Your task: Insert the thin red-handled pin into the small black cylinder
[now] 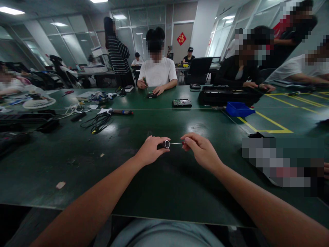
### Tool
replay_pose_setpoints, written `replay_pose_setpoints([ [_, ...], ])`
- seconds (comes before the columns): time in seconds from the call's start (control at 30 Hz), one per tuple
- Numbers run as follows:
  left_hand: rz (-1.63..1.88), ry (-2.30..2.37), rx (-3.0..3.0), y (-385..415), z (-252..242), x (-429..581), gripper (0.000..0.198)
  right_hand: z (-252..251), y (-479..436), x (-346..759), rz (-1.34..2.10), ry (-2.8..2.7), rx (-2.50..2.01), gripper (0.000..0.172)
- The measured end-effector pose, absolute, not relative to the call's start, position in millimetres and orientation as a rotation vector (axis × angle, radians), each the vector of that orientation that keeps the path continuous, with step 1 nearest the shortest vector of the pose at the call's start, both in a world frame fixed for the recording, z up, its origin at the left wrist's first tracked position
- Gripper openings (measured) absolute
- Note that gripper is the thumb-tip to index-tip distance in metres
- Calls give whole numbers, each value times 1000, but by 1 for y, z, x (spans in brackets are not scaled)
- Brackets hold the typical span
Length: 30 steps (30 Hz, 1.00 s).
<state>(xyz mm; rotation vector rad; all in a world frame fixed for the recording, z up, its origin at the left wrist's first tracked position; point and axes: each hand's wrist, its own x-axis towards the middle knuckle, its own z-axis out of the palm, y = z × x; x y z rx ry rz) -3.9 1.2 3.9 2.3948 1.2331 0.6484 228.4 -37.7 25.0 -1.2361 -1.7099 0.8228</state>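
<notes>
My left hand (151, 149) is closed around a short dark cylinder with a silver rim (166, 144), its open end pointing right. My right hand (202, 151) pinches a thin metal rod (176, 143) whose tip meets the cylinder's open end. Both hands hover just above the dark green table (164, 185), in the middle of the view, close together.
A blue bin (239, 109) and black trays (226, 94) lie at the right back. A black device (182, 103) and a screwdriver (120, 112) lie mid-table, cables (99, 121) to the left. A person in white (157, 73) works opposite; others sit right and left.
</notes>
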Motion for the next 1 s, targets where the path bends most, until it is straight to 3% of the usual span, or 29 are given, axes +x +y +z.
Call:
replay_pose_setpoints([
  [0.1,653,1239,2404,2,4,-3,40,27,-37,227,880,-1693,-1292,37],
  [0.33,672,1244,2388,3,3,-3,39,28,-38,226,770,-1741,-1280,26],
  [0.63,661,1245,2382,2,4,-3,40,27,-38,225,937,-1581,-1253,20],
  [1.0,647,1237,2401,-2,12,-3,41,14,-23,225,1269,-1125,-1095,31],
])
